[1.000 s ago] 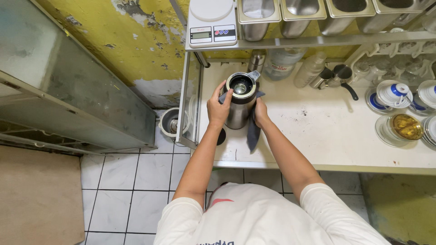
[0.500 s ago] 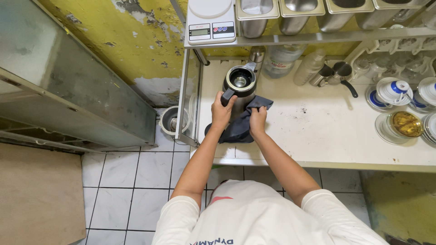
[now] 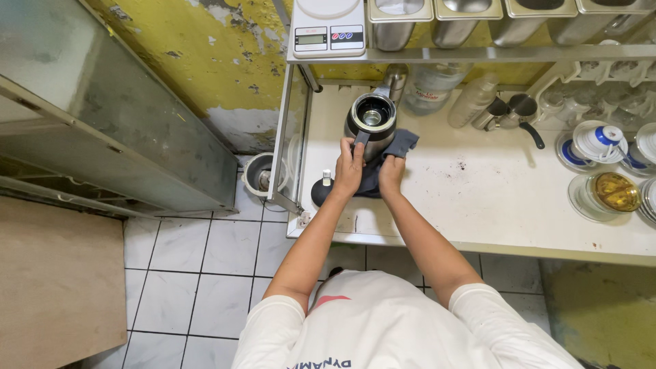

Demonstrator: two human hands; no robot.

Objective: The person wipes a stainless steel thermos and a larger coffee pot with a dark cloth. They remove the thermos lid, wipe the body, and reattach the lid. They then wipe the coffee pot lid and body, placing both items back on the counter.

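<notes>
Leftmost, a small round grey bin (image 3: 258, 174) sits on the tiled floor beside the counter. Next, near the white counter (image 3: 478, 205) edge, a dark round lid w/ pale knob (image 3: 322, 190). Left hand (image 3: 349, 171) has fingers closed round the handle of the open steel thermos jug (image 3: 370, 121), upper centre of frame. Right hand (image 3: 391, 174) presses a dark grey cloth (image 3: 402, 143) against the jug's base, fingers curled on it. Far right: stacked blue-and-white cups (image 3: 596, 140).
</notes>
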